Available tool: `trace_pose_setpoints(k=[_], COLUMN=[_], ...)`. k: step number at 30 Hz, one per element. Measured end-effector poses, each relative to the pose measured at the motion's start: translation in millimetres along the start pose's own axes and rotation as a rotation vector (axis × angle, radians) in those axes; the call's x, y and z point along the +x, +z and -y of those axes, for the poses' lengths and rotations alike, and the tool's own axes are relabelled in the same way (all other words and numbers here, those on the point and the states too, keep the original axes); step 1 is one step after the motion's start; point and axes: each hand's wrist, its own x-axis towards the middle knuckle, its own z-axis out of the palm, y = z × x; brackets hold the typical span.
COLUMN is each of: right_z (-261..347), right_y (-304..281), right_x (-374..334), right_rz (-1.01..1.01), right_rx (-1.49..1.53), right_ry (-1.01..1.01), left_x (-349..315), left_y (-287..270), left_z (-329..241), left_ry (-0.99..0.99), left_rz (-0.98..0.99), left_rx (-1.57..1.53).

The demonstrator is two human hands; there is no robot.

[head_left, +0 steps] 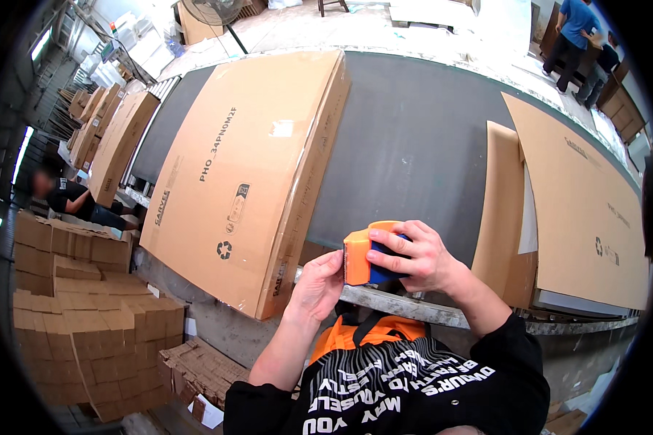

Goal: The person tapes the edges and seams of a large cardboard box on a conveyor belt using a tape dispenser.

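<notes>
Dispenser (357, 259), orange-and-blue | judged light, stiff; hold by blue body (383, 271), clear of front edge | right hand (424, 259) clamped on it | left hand (318, 285) at front edge, pinch unclear

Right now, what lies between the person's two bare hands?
An orange-and-blue tape dispenser: in the head view, right fingers grip it, left fingers sit at its orange edge.

This looks like the packing floor of a factory or warehouse. A wide dark conveyor belt (406, 145) crosses the middle of the frame under a big flat carton (247, 159), stacked cardboard (101, 326) fills the lower left, and co-workers (575, 32) stand upper right.
</notes>
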Motion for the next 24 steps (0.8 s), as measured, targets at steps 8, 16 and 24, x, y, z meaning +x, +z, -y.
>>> trace_pose_setpoints(k=[8, 16, 24], right_z=[-5.0, 6.4, -17.5], right_y=[3.4, 7.6, 25.2], right_x=[-16.4, -13.6, 56.1], right_rz=[-0.012, -0.023, 0.015], right_rx=[-0.101, -0.168, -0.163], right_ry=[0.018, 0.166, 0.173], left_x=[31.0, 67.2, 108.3], left_y=[-30.8, -26.6, -36.7], left_z=[6.5, 8.2, -82.5], left_ry=[0.005, -0.149, 0.737], left_rz=[0.078, 0.151, -0.3], left_rx=[0.167, -0.1, 0.788])
